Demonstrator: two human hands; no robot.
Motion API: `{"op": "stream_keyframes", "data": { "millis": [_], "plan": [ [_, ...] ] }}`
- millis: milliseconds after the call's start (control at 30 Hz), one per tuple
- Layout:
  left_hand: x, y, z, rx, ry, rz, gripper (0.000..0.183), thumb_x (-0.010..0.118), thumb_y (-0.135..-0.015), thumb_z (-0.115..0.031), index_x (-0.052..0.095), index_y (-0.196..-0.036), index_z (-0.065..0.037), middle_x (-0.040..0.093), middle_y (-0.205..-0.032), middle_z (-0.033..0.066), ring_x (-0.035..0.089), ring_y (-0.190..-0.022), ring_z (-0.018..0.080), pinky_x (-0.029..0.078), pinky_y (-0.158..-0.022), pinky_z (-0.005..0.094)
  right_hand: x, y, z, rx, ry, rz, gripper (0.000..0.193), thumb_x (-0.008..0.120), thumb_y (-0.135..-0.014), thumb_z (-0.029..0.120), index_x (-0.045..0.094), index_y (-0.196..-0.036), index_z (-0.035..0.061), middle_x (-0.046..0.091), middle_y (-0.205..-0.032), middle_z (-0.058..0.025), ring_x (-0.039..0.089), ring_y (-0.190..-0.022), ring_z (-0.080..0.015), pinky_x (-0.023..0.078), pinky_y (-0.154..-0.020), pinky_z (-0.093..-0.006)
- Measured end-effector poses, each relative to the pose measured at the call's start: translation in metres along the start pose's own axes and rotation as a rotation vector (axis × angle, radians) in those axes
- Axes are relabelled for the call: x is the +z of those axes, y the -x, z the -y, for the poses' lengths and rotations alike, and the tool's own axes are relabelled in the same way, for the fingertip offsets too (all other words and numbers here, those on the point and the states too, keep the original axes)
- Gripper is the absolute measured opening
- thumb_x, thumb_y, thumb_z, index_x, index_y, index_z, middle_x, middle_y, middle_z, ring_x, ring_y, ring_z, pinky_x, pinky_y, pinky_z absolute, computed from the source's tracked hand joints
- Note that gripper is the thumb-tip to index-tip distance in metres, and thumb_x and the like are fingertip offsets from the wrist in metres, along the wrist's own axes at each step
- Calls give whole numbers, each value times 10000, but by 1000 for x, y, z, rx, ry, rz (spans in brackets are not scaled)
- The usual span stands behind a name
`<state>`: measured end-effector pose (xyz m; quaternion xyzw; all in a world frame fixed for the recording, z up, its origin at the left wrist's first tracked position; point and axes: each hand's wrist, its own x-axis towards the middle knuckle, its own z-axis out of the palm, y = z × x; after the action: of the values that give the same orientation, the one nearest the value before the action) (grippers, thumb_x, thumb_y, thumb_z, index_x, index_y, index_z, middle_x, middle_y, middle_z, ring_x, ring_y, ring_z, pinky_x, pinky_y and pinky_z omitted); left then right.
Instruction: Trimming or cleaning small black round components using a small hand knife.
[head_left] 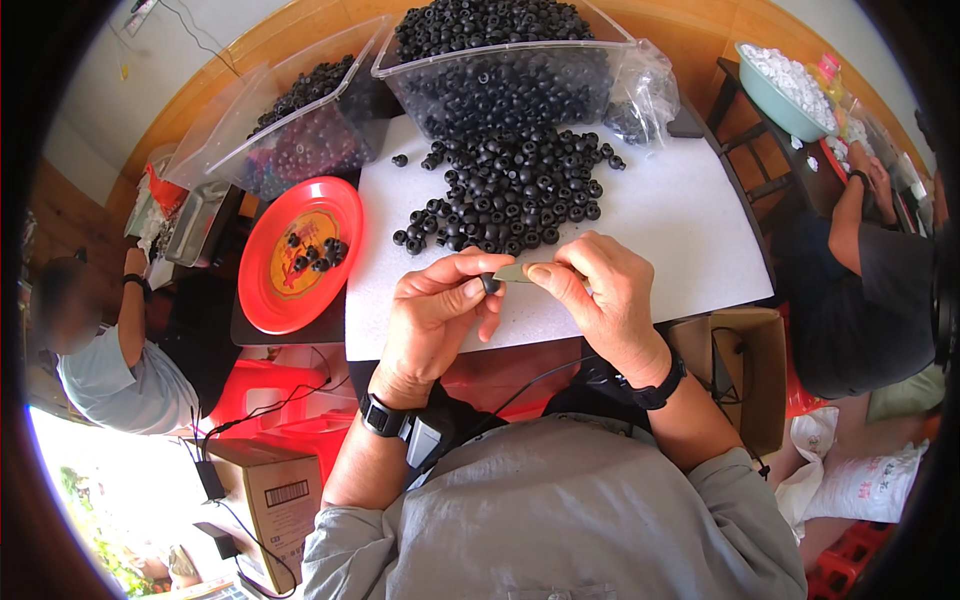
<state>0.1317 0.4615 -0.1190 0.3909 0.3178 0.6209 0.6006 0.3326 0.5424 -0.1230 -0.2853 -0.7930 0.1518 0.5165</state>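
Observation:
Between the thumb and fingers of my left hand (430, 312) is a small round black plastic part (489, 284). My right hand (612, 296) pinches a short flat greyish blade (513, 272), its end against or very close to the part. Both hands are over the near half of the white foam-like sheet (700, 225). Just beyond them lies a loose heap of black parts (515, 190), many with a round hole showing. Left of the sheet, a red plate (262, 300) bears several more such parts.
Two clear plastic bins of black parts stand at the back, a large bin (505, 62) and a left bin (215, 150). A clear bag (645, 90) lies beside the large one. People sit at left and right; a green basin (775, 100) holds white pieces. Cardboard boxes flank me.

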Motion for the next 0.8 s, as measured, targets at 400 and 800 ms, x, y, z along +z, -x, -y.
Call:
{"op": "stream_keyframes", "data": {
  "millis": [400, 800],
  "plan": [
    [0, 3, 1, -63, 68, -33, 243, 637, -1009, -24, 729, -1216, 64, 653, -1081, 104, 645, -831, 188, 497, -596, 303, -8, 5, 1, -201, 30, 69, 303, 862, -839, 249, 617, -759, 89, 563, -677, -48, 574, -592, -258, 433, -526, -396],
    [5, 10, 3, 0, 20, -10, 268, 607, -1028, -9, 710, -1261, 74, 647, -1067, 108, 655, -861, 177, 512, -620, 288, -3, 8, 8, -14, 11, -50, 246, 836, -872, 196, 641, -773, 84, 588, -695, -47, 585, -605, -256, 447, -539, -396]
  ]
}}
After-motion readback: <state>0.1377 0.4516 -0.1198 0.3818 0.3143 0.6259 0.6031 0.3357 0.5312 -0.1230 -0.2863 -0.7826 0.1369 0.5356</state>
